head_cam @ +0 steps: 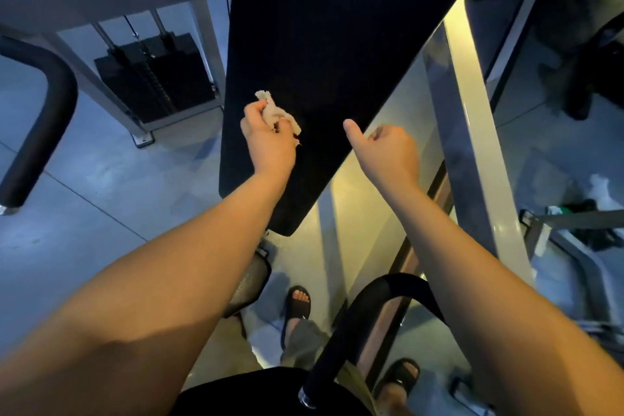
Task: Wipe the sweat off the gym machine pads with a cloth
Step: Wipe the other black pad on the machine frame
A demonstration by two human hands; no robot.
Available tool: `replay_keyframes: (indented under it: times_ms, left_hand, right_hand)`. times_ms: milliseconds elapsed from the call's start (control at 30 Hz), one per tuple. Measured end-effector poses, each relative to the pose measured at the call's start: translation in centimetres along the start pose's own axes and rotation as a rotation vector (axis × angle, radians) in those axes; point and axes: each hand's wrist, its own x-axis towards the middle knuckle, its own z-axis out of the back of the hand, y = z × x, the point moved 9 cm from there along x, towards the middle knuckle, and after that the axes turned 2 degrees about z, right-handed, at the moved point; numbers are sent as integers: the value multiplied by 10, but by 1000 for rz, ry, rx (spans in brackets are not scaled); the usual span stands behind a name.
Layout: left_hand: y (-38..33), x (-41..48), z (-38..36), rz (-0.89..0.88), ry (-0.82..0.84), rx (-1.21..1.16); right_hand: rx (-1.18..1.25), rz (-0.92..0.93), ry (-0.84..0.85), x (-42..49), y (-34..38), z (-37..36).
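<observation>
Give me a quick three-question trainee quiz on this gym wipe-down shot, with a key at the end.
1. True or false: the left hand holds the cloth.
2. Where is the right hand? A: on the cloth. B: at the edge of the pad. C: hanging at the person's side.
3. Fill in: the cloth lies against the black ____.

Key: 1 true; 2 B; 3 pad.

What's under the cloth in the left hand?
The black pad lies under the cloth, which the left hand grips. The patch beneath it is covered.
</observation>
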Motion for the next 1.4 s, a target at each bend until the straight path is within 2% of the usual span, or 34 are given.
replay_keyframes:
  times_ms: [167,367,467,533,600,700,800,867,933,967,1033,1100,1133,1233,1333,1400]
  left_hand:
    - [1,8,-5,-204,11,269]
    - [9,4,-11,-177,8,235]
    - [44,8,-8,-36,92,354]
    - [87,3,-2,191,213,448]
    - [106,-6,15,305,194,417]
    - [60,-5,34,90,17,250]
    - [-11,12,32,-203,-61,151]
    - [-26,24,20,-315,-17,228]
    - [-10,33,9,-363,29,404]
    - [1,36,7,-347,48,457]
    - [40,39,1,-208,187,654]
    - [79,30,7,10,365,787]
    - [87,24,18,86,368,762]
    - [85,5,35,109,391,564]
    - [66,-17,45,91,471,403]
    - [50,-24,54,39,492,345]
  right_hand:
    - [117,71,76,8,10,-17]
    - [169,50,77,9,8,-27]
    - [172,27,74,8,9,-28]
    - [160,19,78,6,8,-28]
    - [133,14,87,2,9,-27]
    - [126,15,91,0,9,-25]
    - [129,23,84,-2,10,-23]
    - [162,23,66,-5,8,-24]
    - [207,26,43,-9,5,-28]
    - [222,26,47,-12,2,-33]
    - [226,19,87,-18,-1,-41]
    - [216,5,141,-25,-4,-47]
    - [204,1,162,-28,-4,-48]
    - [136,2,255,-40,2,-52]
    - [94,29,368,-60,14,-62]
    - [101,50,386,-75,22,-67]
